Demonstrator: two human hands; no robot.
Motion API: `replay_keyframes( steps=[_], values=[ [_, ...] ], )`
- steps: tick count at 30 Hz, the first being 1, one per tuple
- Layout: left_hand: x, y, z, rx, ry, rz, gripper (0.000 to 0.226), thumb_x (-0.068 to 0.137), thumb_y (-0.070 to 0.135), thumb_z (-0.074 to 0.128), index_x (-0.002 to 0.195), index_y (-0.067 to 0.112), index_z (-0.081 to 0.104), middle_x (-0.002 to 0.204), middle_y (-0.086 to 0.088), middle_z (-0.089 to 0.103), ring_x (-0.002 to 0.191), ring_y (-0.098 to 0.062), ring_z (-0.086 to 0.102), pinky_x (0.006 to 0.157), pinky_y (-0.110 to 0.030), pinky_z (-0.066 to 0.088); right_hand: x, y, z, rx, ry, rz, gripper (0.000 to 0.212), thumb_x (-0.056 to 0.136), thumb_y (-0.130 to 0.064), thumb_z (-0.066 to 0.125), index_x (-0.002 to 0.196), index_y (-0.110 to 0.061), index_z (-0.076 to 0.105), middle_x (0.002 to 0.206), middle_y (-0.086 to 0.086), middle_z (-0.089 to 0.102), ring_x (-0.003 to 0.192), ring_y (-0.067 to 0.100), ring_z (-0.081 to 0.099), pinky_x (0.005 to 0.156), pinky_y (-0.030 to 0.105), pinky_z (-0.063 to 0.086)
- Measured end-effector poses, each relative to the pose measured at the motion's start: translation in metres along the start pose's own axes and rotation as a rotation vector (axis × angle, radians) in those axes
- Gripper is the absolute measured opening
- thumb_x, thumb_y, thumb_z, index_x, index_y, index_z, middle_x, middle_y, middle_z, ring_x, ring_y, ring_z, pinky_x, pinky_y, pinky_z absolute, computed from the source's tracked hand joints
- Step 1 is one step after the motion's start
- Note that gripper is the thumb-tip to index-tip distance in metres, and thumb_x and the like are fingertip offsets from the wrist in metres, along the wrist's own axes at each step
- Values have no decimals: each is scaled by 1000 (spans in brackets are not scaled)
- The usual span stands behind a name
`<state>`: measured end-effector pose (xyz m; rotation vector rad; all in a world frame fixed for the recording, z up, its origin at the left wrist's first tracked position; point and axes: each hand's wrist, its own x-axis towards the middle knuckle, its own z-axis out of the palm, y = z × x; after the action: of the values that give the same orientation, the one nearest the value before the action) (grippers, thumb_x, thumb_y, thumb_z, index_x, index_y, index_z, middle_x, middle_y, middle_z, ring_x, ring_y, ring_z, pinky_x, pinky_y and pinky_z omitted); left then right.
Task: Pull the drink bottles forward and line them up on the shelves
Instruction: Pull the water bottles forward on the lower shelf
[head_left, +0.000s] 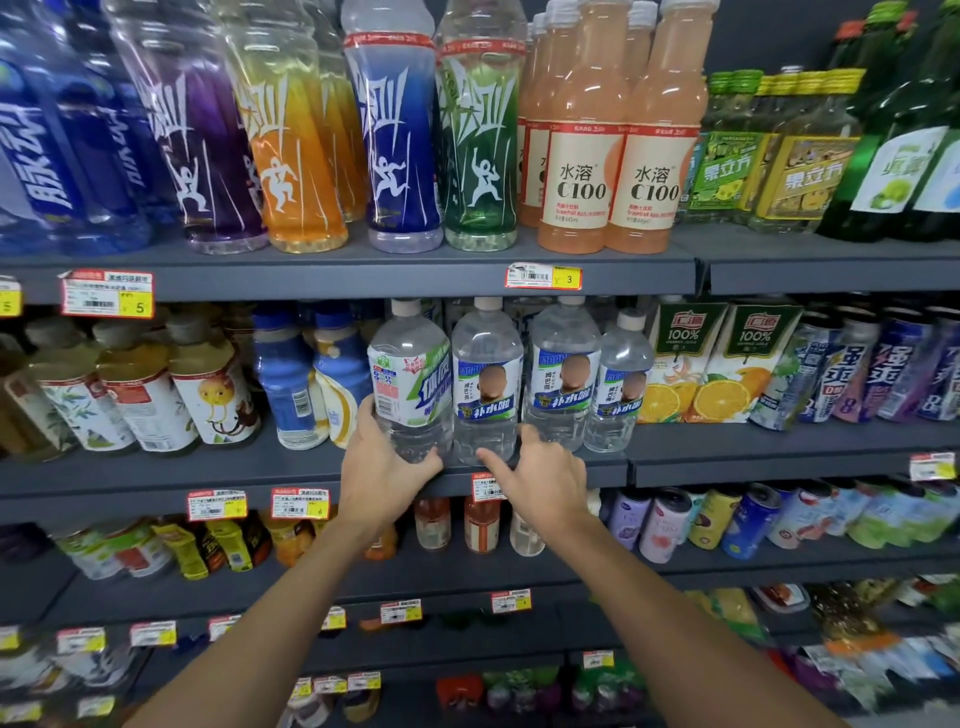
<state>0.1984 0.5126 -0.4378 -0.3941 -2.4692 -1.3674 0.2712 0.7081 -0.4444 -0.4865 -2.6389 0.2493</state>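
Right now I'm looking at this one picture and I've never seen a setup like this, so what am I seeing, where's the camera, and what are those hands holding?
There is no machine here: these are a person's two bare arms. The single picture comes from a camera worn on the person's head, looking forward and down, so the arms reach in from the bottom edge. In front is a shop rack full of drinks. The hands are at the middle shelf, where clear bottles stand in a row with orange juice cartons to their right. The left hand grips the lower part of the green-label bottle. The right hand is open at the foot of the blue-label bottles next to it and holds nothing. Whether it touches them is hard to tell.
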Motion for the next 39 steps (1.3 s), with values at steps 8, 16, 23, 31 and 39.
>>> replay_keyframes(
  steps=[8, 16, 23, 31, 39],
  values=[
    [-12, -5, 1, 302, 63, -2, 104, 71, 72, 73, 142, 6, 40, 132, -10, 55, 127, -28, 48, 101, -47, 46, -5, -4, 8, 17, 14, 74, 92, 76, -94, 33, 118, -16, 60, 88, 7, 74, 93, 31, 71, 68, 37, 42],
    [1, -15, -10, 106, -134, 78, 66, 86, 39, 75, 141, 32, 40, 132, 9, 60, 121, -15, 55, 96, -36, 48, 1, -33, 7, -29, -17, 154, 99, 77, -92, 41, 123, -6, 52, 93, 7, 74, 91, 28, 72, 64, 35, 36],
    [10, -18, -15, 88, -261, 69, 70, 90, 16, 72, 147, 34, 35, 133, 12, 61, 123, -13, 55, 97, -28, 40, 16, -6, -2, -160, -70, -82, 86, 77, -89, 43, 111, -10, 54, 85, 6, 71, 85, 28, 70, 61, 34, 37],
    [14, -22, -29, 164, -310, 137, 79, 74, 44, 86, 139, 36, 41, 129, 13, 64, 116, -10, 59, 99, -38, 51, 29, 9, -6, -262, -121, -241, 82, 80, -86, 42, 106, -10, 53, 67, 0, 58, 71, 24, 66, 58, 33, 35],
    [21, -32, -19, 168, -318, 167, 84, 83, 29, 82, 148, 26, 29, 131, 3, 65, 116, -18, 61, 91, -27, 46, 24, 15, -2, -286, -88, -285, 81, 82, -86, 31, 103, -11, 56, 62, -2, 56, 67, 22, 66, 58, 32, 33]
  ],
)
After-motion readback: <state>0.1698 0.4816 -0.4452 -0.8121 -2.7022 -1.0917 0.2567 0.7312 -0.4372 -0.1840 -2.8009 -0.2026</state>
